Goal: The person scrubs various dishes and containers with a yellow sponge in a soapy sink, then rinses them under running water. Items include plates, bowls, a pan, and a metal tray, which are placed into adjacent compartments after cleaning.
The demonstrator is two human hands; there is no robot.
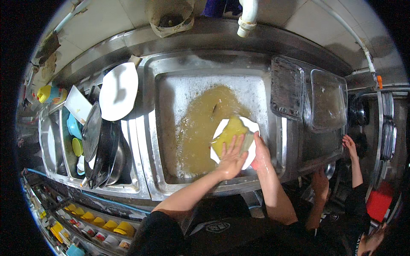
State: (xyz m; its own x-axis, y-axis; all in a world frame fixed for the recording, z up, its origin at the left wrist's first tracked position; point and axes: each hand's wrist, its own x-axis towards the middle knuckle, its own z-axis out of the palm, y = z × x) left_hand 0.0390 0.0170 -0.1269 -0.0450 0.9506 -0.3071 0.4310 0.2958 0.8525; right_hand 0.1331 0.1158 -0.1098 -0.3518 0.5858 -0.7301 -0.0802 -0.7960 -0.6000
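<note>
A white angular plate (216, 152) is tilted over the stainless steel sink (208, 78), with a yellow cloth or scouring pad (233, 128) lying across its face. My left hand (232, 158) presses flat on the yellow piece with its fingers spread. At the plate's right edge, my right hand (262, 152) grips the rim. Murky brownish water (201, 137) covers much of the sink floor, and a small dark scrap (214, 109) shows in it. Both hands look wet.
Left of the sink are a large white plate (118, 92), a dark pan (107, 150) and bowls. Clear trays (329, 99) stand on the right ledge. A drain pipe (247, 25) hangs behind. A co-worker's hands (350, 145) are at the right. Yellow cups (110, 225) fill racks lower left.
</note>
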